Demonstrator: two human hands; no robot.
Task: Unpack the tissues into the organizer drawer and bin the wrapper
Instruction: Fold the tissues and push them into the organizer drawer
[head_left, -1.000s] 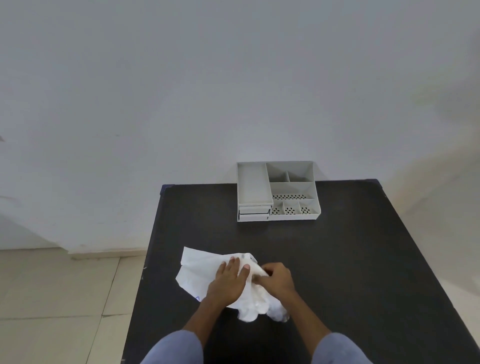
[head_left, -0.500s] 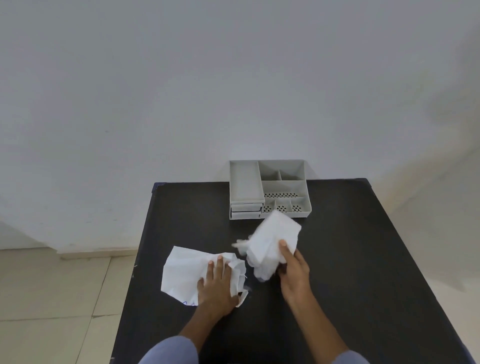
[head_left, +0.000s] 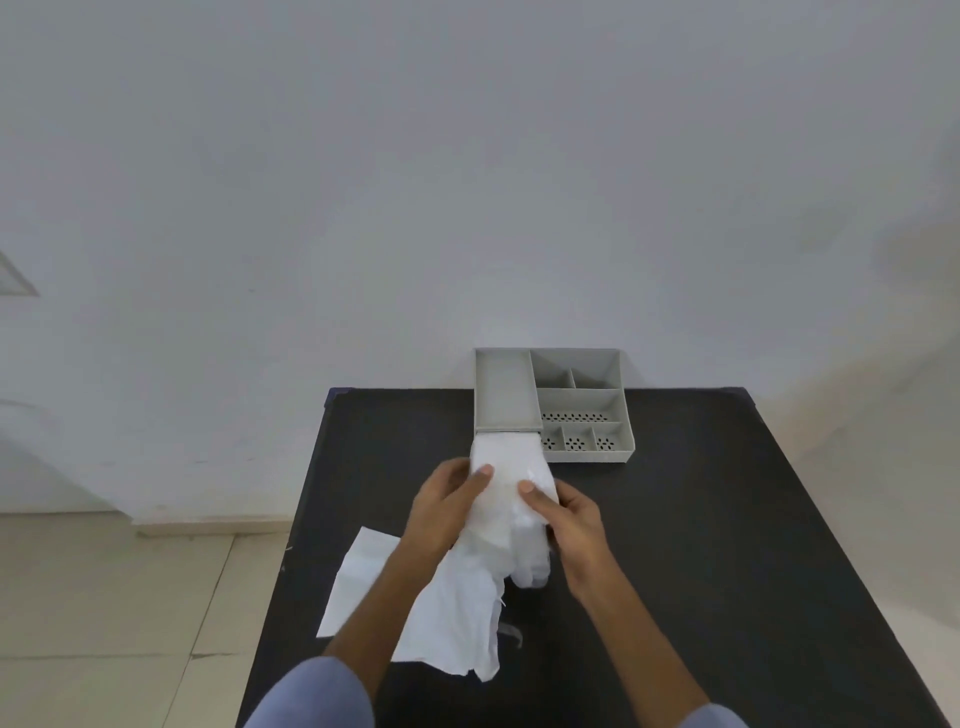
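Gripping the white tissues (head_left: 506, 493) between them, left hand (head_left: 447, 506) and right hand (head_left: 569, 514) hold the stack just before the organizer (head_left: 582, 410) at the surface's (head_left: 727, 519) far edge, wrapper (head_left: 452, 613) lying near its left edge.

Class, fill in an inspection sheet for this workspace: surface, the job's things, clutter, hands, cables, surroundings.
Surface: black table, against the wall.
Job's things: tissue stack held up just in front of the grey organizer; white wrapper lying flat near the left edge.
Clutter: nothing seen.
Hands: left hand and right hand both grip the tissue stack.
Cables: nothing seen.
Surroundings: pale wall, tiled floor; no bin in view.
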